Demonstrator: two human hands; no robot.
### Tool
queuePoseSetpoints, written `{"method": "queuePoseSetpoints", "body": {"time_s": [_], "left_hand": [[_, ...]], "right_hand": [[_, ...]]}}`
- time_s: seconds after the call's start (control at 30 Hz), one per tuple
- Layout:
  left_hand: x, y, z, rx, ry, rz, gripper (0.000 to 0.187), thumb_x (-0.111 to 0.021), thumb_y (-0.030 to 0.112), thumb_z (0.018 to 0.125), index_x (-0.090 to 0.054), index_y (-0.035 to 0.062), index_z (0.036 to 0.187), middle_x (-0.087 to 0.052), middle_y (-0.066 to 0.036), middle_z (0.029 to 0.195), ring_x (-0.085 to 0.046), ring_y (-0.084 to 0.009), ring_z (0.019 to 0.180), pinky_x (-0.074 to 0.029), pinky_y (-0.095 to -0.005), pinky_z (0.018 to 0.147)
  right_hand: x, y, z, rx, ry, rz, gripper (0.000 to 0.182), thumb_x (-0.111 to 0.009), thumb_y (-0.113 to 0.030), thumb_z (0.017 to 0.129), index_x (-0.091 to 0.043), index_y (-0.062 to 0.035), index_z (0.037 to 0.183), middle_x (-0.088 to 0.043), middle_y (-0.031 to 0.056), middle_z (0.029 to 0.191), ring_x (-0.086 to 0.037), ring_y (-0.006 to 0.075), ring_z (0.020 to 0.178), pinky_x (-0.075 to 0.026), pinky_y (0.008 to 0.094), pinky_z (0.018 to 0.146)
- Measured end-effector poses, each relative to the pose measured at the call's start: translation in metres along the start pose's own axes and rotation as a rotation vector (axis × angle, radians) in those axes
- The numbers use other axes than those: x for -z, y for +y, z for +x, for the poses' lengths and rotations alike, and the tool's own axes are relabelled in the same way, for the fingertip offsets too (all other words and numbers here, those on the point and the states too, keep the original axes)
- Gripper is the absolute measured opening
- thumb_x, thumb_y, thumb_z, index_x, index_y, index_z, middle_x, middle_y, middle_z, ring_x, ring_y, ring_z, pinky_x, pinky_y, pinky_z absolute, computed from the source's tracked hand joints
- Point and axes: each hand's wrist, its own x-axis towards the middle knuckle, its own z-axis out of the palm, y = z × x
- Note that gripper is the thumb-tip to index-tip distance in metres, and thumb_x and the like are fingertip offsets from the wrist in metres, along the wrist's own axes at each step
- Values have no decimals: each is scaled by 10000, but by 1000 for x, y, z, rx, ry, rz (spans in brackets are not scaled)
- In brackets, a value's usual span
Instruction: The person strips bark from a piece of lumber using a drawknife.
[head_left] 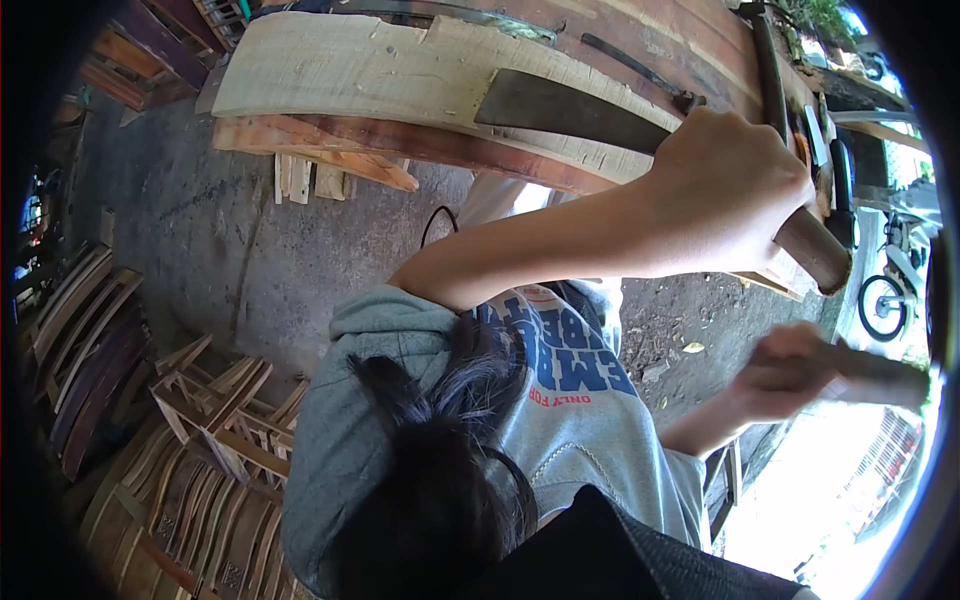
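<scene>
My left hand (728, 175) is closed around the wooden handle of a broad-bladed chisel (575, 112). The butt of the handle sticks out below the fist, and the dark blade widens toward its slanted end. That blade lies over a pale, curved wooden board (370, 68) with a rough, notched edge. Lower right, my right hand (785, 372) grips a thick wooden mallet (878, 377), smeared by motion. It is raised off to the side, apart from the chisel handle.
Beneath the board is a reddish timber bench (440, 147). A dark slim tool (635, 62) lies behind the chisel. Stacked curved wooden pieces (95, 340) and wooden frames (225, 420) stand on the left over the concrete floor (190, 210). A bicycle wheel (882, 308) shows far right.
</scene>
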Motion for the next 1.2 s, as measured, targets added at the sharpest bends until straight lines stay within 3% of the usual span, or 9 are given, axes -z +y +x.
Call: {"method": "queuePoseSetpoints", "body": {"time_s": [0.1, 0.33, 0.4, 0.57, 0.73, 0.9, 1.0, 1.03, 1.2], "left_hand": [[-1, -7, -2, -11, 36, 41, 284, -726, 178, 542, -668, 153, 819, -634, -64, 667, -623, -192, 593, -498, -322, 553], [2, -5, -1, -2, 56, 37, 271, -708, 140, 541, -672, 157, 810, -638, -68, 680, -624, -191, 593, -502, -313, 557], [2, -10, -3, 15, 38, 60, 280, -701, 130, 539, -673, 159, 817, -638, -66, 677, -624, -193, 591, -502, -312, 555], [2, -15, -7, -27, 119, 24, 151, -682, 159, 542, -650, 106, 680, -604, -95, 609, -613, -221, 562, -485, -349, 501], [9, -24, -8, 6, 81, 86, 243, -689, 142, 544, -669, 145, 786, -624, -57, 646, -616, -193, 577, -495, -322, 535], [13, -25, -11, -12, 138, 108, 259, -682, 151, 543, -674, 139, 802, -621, -70, 651, -621, -200, 610, -496, -338, 535], [16, -25, -9, -19, 168, 138, 257, -675, 149, 548, -675, 149, 805, -622, -73, 646, -622, -206, 602, -499, -342, 541], [18, -28, -11, -21, 161, 141, 257, -675, 149, 548, -675, 149, 805, -622, -73, 646, -622, -206, 602, -499, -342, 541], [19, -41, -17, -20, 173, 172, 232, -668, 153, 530, -669, 158, 762, -612, -75, 607, -616, -216, 562, -500, -347, 539]], "right_hand": [[-45, 14, -22, -500, 67, -730, 570, -518, -391, 808, -312, 17, 1149, -463, 80, 722, -458, 132, 502, -376, 212, 453], [-30, 14, -4, 7, 211, -56, 442, -398, -398, 876, -372, -18, 1099, -469, 86, 740, -461, 138, 581, -417, 225, 513], [-39, 17, -23, -572, -154, -571, 463, -400, -383, 879, -335, -15, 1151, -466, 53, 690, -488, 131, 576, -422, 234, 529], [-19, 9, 7, -96, 282, -151, 381, -354, -346, 901, -401, -9, 1071, -444, 70, 673, -420, 134, 534, -390, 243, 484], [-57, 25, -21, -701, 24, -548, 568, -581, -404, 764, -388, 14, 1095, -518, 73, 668, -518, 108, 619, -430, 234, 555], [-26, 24, 6, -84, 364, -173, 420, -347, -346, 905, -382, -1, 1143, -445, 68, 713, -443, 124, 549, -396, 243, 507], [-48, 46, -23, -276, 17, -806, 471, -505, -360, 828, -383, -3, 1110, -524, 62, 652, -504, 121, 505, -432, 257, 479], [-56, 45, -32, -640, -46, -393, 485, -570, -326, 788, -406, 20, 1085, -526, 75, 658, -512, 121, 508, -427, 234, 454], [-50, 48, -5, -192, 446, -113, 339, -464, -313, 853, -443, -3, 988, -509, 77, 666, -486, 124, 479, -394, 232, 413]]}}
